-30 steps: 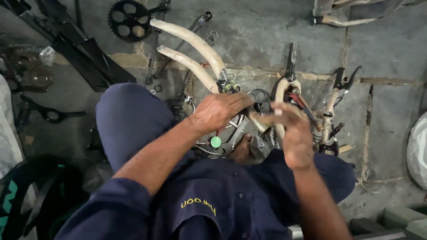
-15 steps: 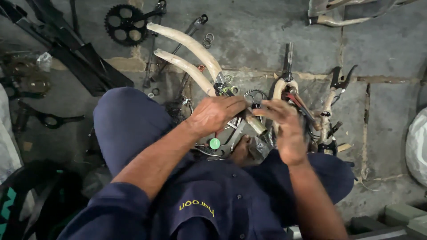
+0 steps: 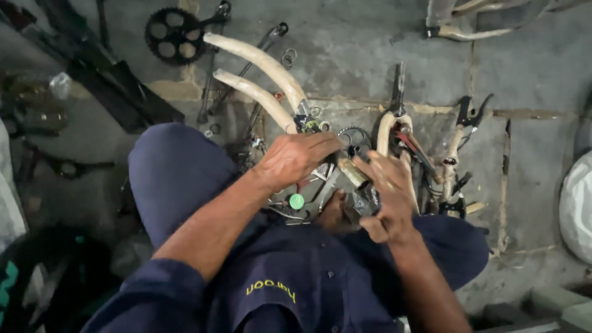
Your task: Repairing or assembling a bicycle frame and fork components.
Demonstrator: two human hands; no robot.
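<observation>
A short brass-coloured tube (image 3: 353, 172) sits between the two hands, low over a heap of bike parts on the floor just ahead of the person's knees. The left hand (image 3: 296, 159) lies over the heap with its fingers stretched toward the tube, the fingertips at its upper end; whether they pinch it cannot be told. The right hand (image 3: 385, 194) meets the tube from the other side, fingers curled loosely and thumb near its lower end; its hold on the tube is also unclear.

Under the hands lie a small sprocket (image 3: 353, 137), metal rods and a green cap (image 3: 296, 201). Two cream-coloured curved tubes (image 3: 259, 80) run from the heap up and left across the floor (image 3: 357, 55). Beside their far ends lies a black chainring (image 3: 168, 34) with its crank arm, near the top edge. To the right of the hands, a cream frame piece (image 3: 387, 131) and red-handled pliers (image 3: 414, 147) lie together, and further right a pair of dark pliers (image 3: 472, 114) rests by a crack in the concrete. A white sack (image 3: 576, 203) sits at the right edge. Black metal bars (image 3: 105, 80) lie at the upper left.

The person wears a navy shirt (image 3: 296, 283) and navy trousers, knees spread to either side of the heap.
</observation>
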